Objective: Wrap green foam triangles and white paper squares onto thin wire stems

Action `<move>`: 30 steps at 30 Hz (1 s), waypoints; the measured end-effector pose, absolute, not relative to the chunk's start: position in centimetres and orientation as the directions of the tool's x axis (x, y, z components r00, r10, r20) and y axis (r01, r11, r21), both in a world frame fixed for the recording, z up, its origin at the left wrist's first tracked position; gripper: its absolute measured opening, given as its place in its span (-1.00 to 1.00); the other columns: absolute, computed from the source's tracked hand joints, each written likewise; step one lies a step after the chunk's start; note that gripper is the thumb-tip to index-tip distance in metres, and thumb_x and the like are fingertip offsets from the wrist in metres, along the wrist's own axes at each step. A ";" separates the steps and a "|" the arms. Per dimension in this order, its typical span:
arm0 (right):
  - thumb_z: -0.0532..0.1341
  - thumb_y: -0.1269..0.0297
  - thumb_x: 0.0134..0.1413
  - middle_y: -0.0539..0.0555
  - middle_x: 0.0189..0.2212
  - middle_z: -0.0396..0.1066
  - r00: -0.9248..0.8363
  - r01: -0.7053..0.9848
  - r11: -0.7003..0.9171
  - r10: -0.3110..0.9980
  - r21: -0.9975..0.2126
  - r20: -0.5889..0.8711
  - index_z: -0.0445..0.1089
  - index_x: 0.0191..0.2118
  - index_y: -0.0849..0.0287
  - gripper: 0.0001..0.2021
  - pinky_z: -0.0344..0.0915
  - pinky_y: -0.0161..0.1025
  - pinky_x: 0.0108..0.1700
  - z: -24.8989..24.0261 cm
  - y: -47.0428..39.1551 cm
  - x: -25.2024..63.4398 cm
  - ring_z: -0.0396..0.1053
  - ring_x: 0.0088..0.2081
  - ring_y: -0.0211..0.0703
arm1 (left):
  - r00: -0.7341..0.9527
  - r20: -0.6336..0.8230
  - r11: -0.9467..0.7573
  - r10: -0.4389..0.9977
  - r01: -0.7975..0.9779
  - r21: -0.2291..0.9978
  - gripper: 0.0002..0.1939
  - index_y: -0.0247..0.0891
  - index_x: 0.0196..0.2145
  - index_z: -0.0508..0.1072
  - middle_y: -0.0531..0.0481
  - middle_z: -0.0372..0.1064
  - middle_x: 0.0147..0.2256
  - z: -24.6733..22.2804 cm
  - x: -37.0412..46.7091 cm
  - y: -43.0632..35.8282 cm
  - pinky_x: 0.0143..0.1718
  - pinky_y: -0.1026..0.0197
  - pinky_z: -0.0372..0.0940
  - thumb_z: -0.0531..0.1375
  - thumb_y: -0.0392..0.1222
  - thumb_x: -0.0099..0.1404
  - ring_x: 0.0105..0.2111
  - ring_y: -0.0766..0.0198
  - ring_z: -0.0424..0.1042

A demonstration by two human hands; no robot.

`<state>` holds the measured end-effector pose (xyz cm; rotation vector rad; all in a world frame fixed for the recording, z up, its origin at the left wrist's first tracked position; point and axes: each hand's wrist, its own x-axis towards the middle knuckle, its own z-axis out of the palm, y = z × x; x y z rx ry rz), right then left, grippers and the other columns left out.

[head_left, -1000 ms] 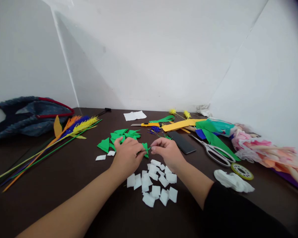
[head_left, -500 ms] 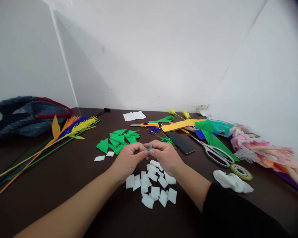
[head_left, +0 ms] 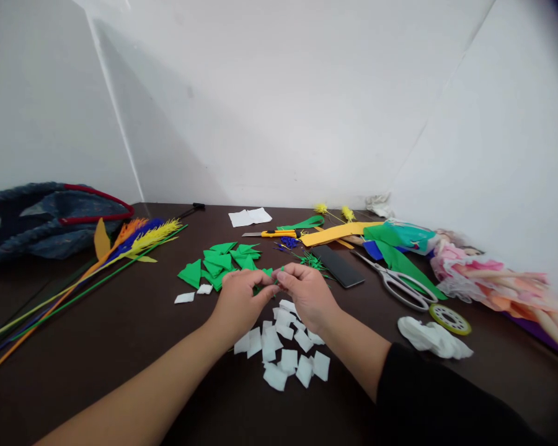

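Observation:
My left hand (head_left: 245,298) and my right hand (head_left: 307,294) meet at the fingertips over the middle of the table. Between them they pinch a small piece of green crepe paper (head_left: 275,280), mostly covered by the fingers. Just behind my left hand lies a pile of green paper pieces (head_left: 218,259), several of them triangular. Below both hands, small white tissue squares (head_left: 289,359) are scattered on the dark table. Two more white squares (head_left: 185,298) lie left of my left hand.
Left are long-stemmed paper wheat ears (head_left: 144,244) and a denim bag (head_left: 51,217). Behind the hands lies a yellow utility knife (head_left: 279,233). On the right are a black phone (head_left: 338,266), scissors (head_left: 397,282), tape (head_left: 450,319), crumpled tissue (head_left: 432,337) and dolls (head_left: 497,279).
My right fingers have shifted slightly on the green paper piece, and the fingertips of both hands stand a little differently. The view has moved slightly; the things on the table lie as before.

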<state>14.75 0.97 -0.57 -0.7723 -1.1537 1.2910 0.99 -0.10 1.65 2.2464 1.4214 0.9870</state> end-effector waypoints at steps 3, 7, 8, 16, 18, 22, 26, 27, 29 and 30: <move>0.27 0.30 -0.22 -0.09 -0.65 0.21 -0.078 -0.327 0.170 0.976 -0.930 0.205 0.26 -0.62 0.21 -0.83 0.14 -0.31 -0.42 -0.8 1.0 14.6 0.15 -0.54 -0.35 | 0.265 0.421 -0.467 0.867 0.724 0.508 -0.86 -0.22 -0.53 0.39 0.08 0.36 -0.51 1.6 1.2 -0.4 -0.21 0.12 0.10 0.12 -0.16 0.13 -0.41 0.26 0.29; 0.30 0.30 -0.28 -0.11 -0.65 0.19 -0.060 -0.330 0.153 0.981 -0.931 0.182 0.27 -0.60 0.21 -0.82 0.13 -0.31 -0.45 -0.9 0.9 14.4 0.13 -0.57 -0.35 | 0.234 0.508 -0.469 0.829 0.785 0.404 -0.85 -0.23 -0.57 0.32 0.11 0.31 -0.54 1.3 1.2 -0.6 -0.10 0.02 0.01 0.14 -0.18 0.11 -0.41 0.27 0.28; 0.31 0.30 -0.29 -0.10 -0.65 0.20 -0.059 -0.323 0.154 0.981 -0.934 0.182 0.28 -0.60 0.21 -0.82 0.13 -0.30 -0.44 -0.9 0.9 14.4 0.14 -0.56 -0.35 | 0.233 0.526 -0.471 0.818 0.796 0.380 -0.84 -0.23 -0.58 0.30 0.12 0.29 -0.54 1.2 1.2 -0.7 -0.09 0.01 -0.01 0.14 -0.18 0.11 -0.41 0.27 0.27; 0.26 0.29 -0.19 -0.03 -0.57 0.30 -0.097 -0.279 0.169 0.974 -0.945 0.203 0.37 -0.54 0.23 -0.88 0.15 -0.27 -0.36 -1.1 0.9 14.3 0.21 -0.49 -0.31 | 0.246 0.654 -0.482 0.715 0.851 0.208 -0.84 -0.24 -0.58 0.24 0.08 0.30 -0.51 1.1 1.1 -0.9 -0.04 -0.08 -0.11 0.15 -0.22 0.09 -0.34 0.22 0.28; 0.25 0.31 -0.18 -0.04 -0.57 0.29 -0.109 -0.296 0.159 0.974 -0.942 0.199 0.36 -0.55 0.22 -0.90 0.15 -0.28 -0.36 -1.0 0.8 14.3 0.21 -0.49 -0.32 | 0.246 0.656 -0.485 0.714 0.849 0.209 -0.83 -0.24 -0.59 0.24 0.07 0.29 -0.52 1.2 1.2 -0.9 -0.02 -0.11 -0.13 0.15 -0.21 0.08 -0.32 0.20 0.27; 0.25 0.31 -0.20 -0.05 -0.57 0.30 -0.131 -0.319 0.129 0.975 -0.939 0.178 0.35 -0.53 0.20 -0.91 0.14 -0.30 -0.43 -0.6 0.7 14.5 0.21 -0.52 -0.32 | 0.213 0.477 -0.467 0.853 0.720 0.513 -0.80 -0.23 -0.53 0.29 0.04 0.33 -0.48 1.5 0.9 -0.6 -0.07 -0.07 0.03 0.17 -0.06 0.04 -0.37 0.19 0.28; 0.24 0.32 -0.18 -0.07 -0.61 0.30 -0.192 -0.348 0.176 0.948 -0.921 0.254 0.32 -0.53 0.19 -0.91 0.17 -0.29 -0.40 -0.3 0.7 14.9 0.22 -0.54 -0.33 | 0.424 0.197 -0.326 0.884 0.258 0.910 -0.70 -0.24 -0.42 0.37 -0.01 0.38 -0.40 1.5 0.4 0.0 -0.22 0.17 0.20 0.00 0.02 0.20 -0.34 0.23 0.32; 0.24 0.33 -0.16 -0.09 -0.64 0.28 -0.217 -0.361 0.182 0.937 -0.915 0.272 0.31 -0.52 0.19 -0.91 0.16 -0.28 -0.42 -0.2 0.7 14.9 0.22 -0.57 -0.34 | 0.456 0.171 -0.276 0.873 0.175 0.945 -0.66 -0.24 -0.44 0.39 -0.01 0.39 -0.41 1.5 0.3 0.1 -0.22 0.20 0.19 -0.04 0.02 0.23 -0.33 0.24 0.32; 0.23 0.33 -0.13 -0.12 -0.69 0.23 -0.267 -0.384 0.177 0.919 -0.906 0.292 0.30 -0.49 0.18 -0.92 0.15 -0.29 -0.48 -0.2 0.7 15.1 0.22 -0.62 -0.34 | 0.488 0.149 -0.213 0.860 0.080 0.974 -0.63 -0.24 -0.50 0.40 0.00 0.39 -0.44 1.4 0.3 0.2 -0.19 0.22 0.18 -0.06 0.00 0.24 -0.35 0.26 0.32; 0.22 0.33 -0.12 -0.13 -0.70 0.22 -0.288 -0.389 0.172 0.911 -0.905 0.296 0.30 -0.48 0.17 -0.93 0.15 -0.28 -0.50 -0.2 0.7 15.1 0.23 -0.64 -0.33 | 0.500 0.144 -0.198 0.854 0.055 0.979 -0.64 -0.24 -0.53 0.41 0.00 0.38 -0.47 1.3 0.3 0.2 -0.20 0.23 0.17 -0.03 -0.01 0.24 -0.36 0.27 0.31</move>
